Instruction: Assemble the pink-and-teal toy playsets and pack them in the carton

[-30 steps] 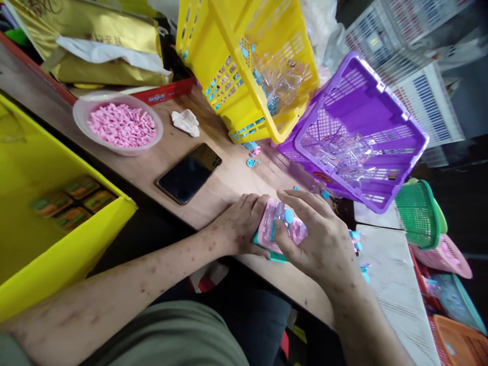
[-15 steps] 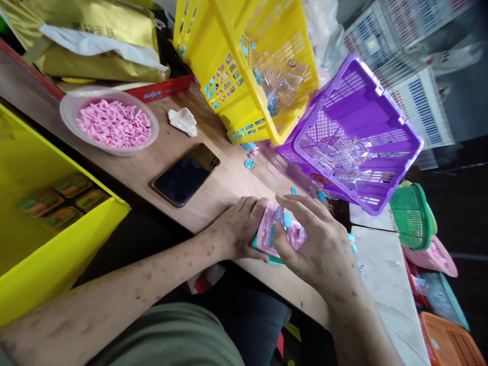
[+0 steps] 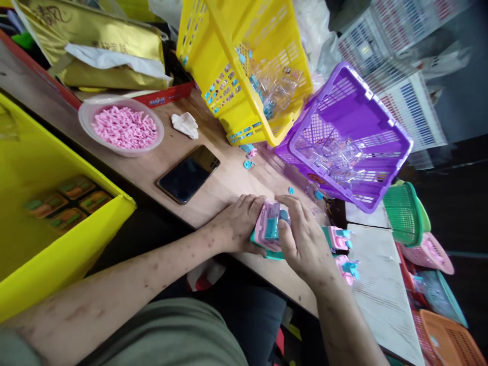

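My left hand [image 3: 239,223] is wrapped round the left side of a small pink plastic toy [image 3: 263,236] with a teal base, close to the table's front edge. Over the toy's right side curls my right hand [image 3: 305,239], thumb and fingers against it. Between the hands, a teal-blue block [image 3: 272,229] shows under what looks like clear plastic, and a darker blue bit [image 3: 283,215] sits by the right thumb. The right fingertips are partly hidden. Just right of this hand are more pink and teal toy pieces [image 3: 339,239].
A black phone [image 3: 188,174], a bowl of small pink parts [image 3: 158,127] and a crumpled tissue [image 3: 185,125] lie left. Behind stand a yellow basket [image 3: 208,66] and a purple basket [image 3: 375,117] holding clear plastic pieces. A yellow box [image 3: 114,216] is at lower left.
My right hand has shifted left and lowered its fingers on the toy. The teal-blue block now shows more fully, as do the pieces right of the hand. My left hand keeps its hold.
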A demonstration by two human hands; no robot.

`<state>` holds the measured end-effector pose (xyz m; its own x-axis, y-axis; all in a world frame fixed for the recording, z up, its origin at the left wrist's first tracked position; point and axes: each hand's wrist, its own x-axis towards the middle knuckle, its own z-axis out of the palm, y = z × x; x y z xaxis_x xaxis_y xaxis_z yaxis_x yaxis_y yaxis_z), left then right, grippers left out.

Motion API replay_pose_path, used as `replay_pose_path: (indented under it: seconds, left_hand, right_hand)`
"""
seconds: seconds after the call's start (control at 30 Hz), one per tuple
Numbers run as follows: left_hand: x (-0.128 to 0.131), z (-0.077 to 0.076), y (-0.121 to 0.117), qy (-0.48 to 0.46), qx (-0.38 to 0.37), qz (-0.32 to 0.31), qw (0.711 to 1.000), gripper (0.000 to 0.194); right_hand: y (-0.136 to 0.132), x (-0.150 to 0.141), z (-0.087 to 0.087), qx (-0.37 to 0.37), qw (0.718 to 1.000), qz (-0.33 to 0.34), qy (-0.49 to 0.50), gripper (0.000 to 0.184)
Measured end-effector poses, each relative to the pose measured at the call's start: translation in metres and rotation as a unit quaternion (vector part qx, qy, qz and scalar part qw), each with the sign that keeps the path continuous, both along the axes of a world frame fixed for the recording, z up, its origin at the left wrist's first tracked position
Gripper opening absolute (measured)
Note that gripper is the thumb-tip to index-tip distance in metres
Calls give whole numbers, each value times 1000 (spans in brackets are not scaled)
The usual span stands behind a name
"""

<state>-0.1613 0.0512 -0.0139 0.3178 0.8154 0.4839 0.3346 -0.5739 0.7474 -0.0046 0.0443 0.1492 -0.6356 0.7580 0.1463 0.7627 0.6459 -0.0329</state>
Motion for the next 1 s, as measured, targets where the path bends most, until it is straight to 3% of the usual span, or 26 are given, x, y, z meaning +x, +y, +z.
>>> replay_pose_path:
  seconds: [0.17, 0.3, 0.4, 0.47, 0.53, 0.57, 0.6, 0.67, 0.73, 0.83, 0.9, 1.0]
  left_hand:
    - [-4, 2, 1, -49, 7, -40, 998, 140]
    - [-26, 12, 5, -67, 7, -64, 996, 125]
    - [-60, 26, 16, 8, -39, -14, 999, 113]
    - [-82, 41, 16, 53, -38, 62, 996, 121]
    - [-93, 61, 1, 44, 10, 148, 988, 122]
    - [-91, 71, -11, 20, 37, 179, 983, 112]
    - [-85, 78, -25, -4, 61, 188, 980, 96]
    - [-60, 82, -53, -27, 73, 136, 988, 71]
    - [-29, 70, -69, 0, 68, 56, 996, 95]
    - [9, 34, -63, 53, 42, 6, 998, 145]
    - [22, 13, -49, 58, 13, 4, 998, 148]
    - [24, -2, -35, 35, -26, -4, 999, 136]
  right_hand:
    - [-5, 1, -9, -47, 997, -50, -32, 52]
    - [-7, -2, 1, -63, 996, -59, -10, 68]
    - [-16, 19, 10, -29, 992, -101, 75, 71]
    - [-29, 42, 5, 33, 970, -182, 156, 71]
    - [-45, 63, -9, 49, 932, -277, 229, 74]
    - [-53, 72, -18, 20, 916, -309, 254, 77]
    - [-60, 78, -26, -27, 906, -322, 273, 78]
    - [-68, 86, -39, -126, 895, -306, 298, 75]
    - [-60, 94, -42, -150, 894, -280, 316, 68]
    - [-18, 114, -39, -52, 905, -313, 284, 58]
    - [21, 130, -40, -11, 902, -357, 242, 49]
    - [64, 146, -45, -36, 897, -383, 216, 37]
